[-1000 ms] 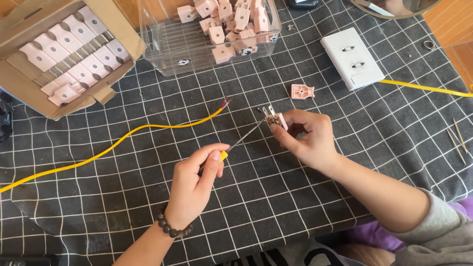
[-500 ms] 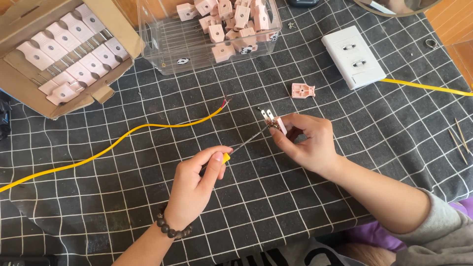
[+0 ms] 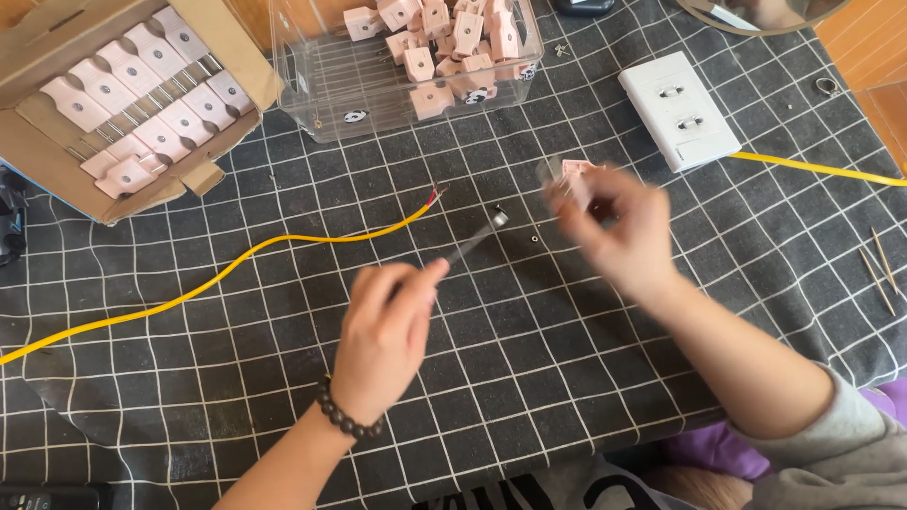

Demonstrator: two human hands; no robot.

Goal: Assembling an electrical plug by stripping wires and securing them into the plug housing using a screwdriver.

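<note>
My left hand (image 3: 387,331) grips a small screwdriver (image 3: 472,247), whose metal tip points up and to the right over the checked cloth. My right hand (image 3: 619,231) is blurred by motion, just right of the tip. It pinches a small pink and white socket part (image 3: 572,175) between its fingertips. A tiny dark screw (image 3: 536,240) lies on the cloth between the screwdriver tip and my right hand. A yellow wire (image 3: 283,241) with a bared end runs from the left edge to near the screwdriver tip.
A cardboard box (image 3: 236,42) of pink parts stands at the back left. Beside it is a clear plastic bin (image 3: 321,85) with several more. A white socket plate (image 3: 678,109) and another yellow wire (image 3: 812,168) lie at the right, with thin sticks (image 3: 879,264) near the edge.
My right hand has pulled the small part up and to the right, off the screwdriver tip, and is blurred. The screwdriver tip is bare now, and a small screw lies on the cloth.
</note>
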